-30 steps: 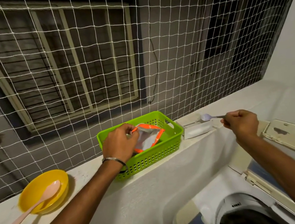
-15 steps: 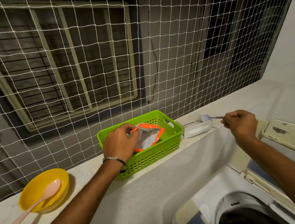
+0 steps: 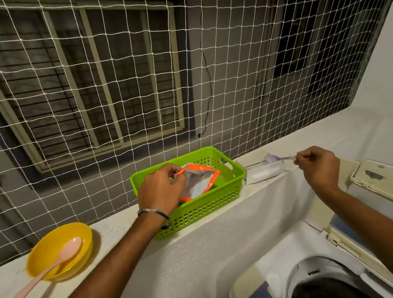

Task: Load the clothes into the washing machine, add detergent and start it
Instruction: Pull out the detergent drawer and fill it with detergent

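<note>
Detergent pouch (image 3: 198, 185) pinched by left hand (image 3: 160, 192); right hand (image 3: 320, 167) holds spoon (image 3: 277, 158).

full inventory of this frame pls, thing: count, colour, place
basket: 1, green, on ledge, centre
pouch: 1, orange and silver, open, in basket
small spoon: 1, pale, over clear tray
clear tray: 1, transparent, on ledge right of basket
bowl: 1, yellow, on ledge, left
pink spoon: 1, pink, head in bowl, handle out over ledge
ledge: 1, white, across frame
washing machine: 1, white, lower right, lid up
net: 1, white, above ledge
window: 1, barred, behind net
bangle: 1, metal, left wrist
left hand: 1, pinches pouch rim
right hand: 1, holds small spoon's handle
</note>
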A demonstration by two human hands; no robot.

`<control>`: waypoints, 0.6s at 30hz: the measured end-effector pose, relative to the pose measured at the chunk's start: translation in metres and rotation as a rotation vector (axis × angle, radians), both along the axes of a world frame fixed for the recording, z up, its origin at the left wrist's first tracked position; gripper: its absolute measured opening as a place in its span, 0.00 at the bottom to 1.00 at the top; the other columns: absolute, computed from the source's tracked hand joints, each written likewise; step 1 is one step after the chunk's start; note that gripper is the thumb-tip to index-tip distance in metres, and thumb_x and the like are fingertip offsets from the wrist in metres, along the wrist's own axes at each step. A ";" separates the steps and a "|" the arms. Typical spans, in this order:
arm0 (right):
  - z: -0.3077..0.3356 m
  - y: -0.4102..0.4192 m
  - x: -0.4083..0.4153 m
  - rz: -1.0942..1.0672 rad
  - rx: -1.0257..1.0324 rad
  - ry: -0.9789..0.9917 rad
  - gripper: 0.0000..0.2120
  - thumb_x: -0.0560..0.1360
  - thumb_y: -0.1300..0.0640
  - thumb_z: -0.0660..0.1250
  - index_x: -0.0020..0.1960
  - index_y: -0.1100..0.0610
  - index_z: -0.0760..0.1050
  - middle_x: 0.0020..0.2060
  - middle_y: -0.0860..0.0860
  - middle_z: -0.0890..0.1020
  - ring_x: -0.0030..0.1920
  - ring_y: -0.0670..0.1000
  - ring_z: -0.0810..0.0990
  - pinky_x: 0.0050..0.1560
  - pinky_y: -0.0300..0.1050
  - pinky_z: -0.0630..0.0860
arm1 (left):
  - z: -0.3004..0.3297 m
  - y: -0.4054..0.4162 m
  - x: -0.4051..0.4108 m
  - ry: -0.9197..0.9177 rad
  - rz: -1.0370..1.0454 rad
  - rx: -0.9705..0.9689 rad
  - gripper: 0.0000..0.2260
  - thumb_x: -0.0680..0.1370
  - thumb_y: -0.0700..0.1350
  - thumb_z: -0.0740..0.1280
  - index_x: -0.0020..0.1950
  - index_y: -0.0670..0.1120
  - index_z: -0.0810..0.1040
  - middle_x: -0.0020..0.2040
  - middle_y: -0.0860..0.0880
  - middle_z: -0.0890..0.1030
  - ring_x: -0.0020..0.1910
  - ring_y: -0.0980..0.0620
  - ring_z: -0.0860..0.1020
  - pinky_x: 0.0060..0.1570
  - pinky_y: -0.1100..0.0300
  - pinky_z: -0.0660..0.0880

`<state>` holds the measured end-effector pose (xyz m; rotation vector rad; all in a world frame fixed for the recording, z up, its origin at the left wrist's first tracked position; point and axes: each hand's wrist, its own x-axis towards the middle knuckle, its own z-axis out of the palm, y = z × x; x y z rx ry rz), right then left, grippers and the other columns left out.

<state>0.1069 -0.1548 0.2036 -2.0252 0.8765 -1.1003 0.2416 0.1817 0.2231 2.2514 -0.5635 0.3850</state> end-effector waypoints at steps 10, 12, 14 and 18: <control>-0.002 0.004 0.000 0.017 -0.155 0.028 0.02 0.73 0.63 0.71 0.45 0.60 0.82 0.37 0.53 0.83 0.36 0.50 0.79 0.42 0.40 0.72 | -0.001 0.000 0.000 -0.002 0.005 -0.010 0.13 0.73 0.58 0.62 0.47 0.54 0.81 0.45 0.55 0.84 0.44 0.49 0.81 0.40 0.58 0.75; -0.003 0.004 0.000 0.014 -0.145 0.017 0.02 0.73 0.63 0.71 0.45 0.60 0.82 0.38 0.54 0.84 0.37 0.51 0.80 0.42 0.41 0.73 | -0.001 0.000 0.001 0.003 0.008 -0.006 0.10 0.74 0.57 0.64 0.47 0.54 0.81 0.45 0.55 0.84 0.44 0.49 0.81 0.40 0.59 0.74; -0.005 0.003 0.000 0.006 -0.103 -0.011 0.03 0.73 0.63 0.71 0.46 0.61 0.82 0.39 0.55 0.84 0.39 0.53 0.82 0.45 0.42 0.76 | -0.001 0.000 0.000 0.002 0.011 -0.006 0.10 0.74 0.57 0.64 0.47 0.54 0.81 0.45 0.55 0.83 0.43 0.49 0.80 0.39 0.59 0.74; -0.011 -0.001 0.000 0.004 -0.025 -0.048 0.03 0.73 0.62 0.71 0.47 0.60 0.82 0.39 0.56 0.85 0.40 0.54 0.84 0.50 0.50 0.81 | 0.001 0.000 -0.002 0.008 0.018 -0.001 0.09 0.75 0.56 0.65 0.47 0.54 0.81 0.45 0.55 0.83 0.44 0.49 0.80 0.38 0.59 0.73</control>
